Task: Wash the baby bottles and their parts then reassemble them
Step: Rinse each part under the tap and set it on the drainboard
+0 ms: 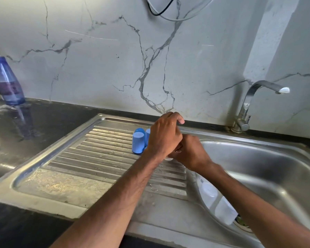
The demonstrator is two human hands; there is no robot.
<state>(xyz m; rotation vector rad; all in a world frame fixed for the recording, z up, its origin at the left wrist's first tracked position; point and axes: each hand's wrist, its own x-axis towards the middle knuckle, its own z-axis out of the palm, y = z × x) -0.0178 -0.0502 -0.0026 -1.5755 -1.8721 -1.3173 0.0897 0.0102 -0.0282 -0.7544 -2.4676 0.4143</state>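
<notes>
Three blue caps on drainboard, two clear bottles in sink, left hand and right hand curled round one half-hidden whitish part

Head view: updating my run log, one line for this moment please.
left hand, right hand: grip pale part over drainboard | caps: blue, on drainboard | bottles: in sink
</notes>
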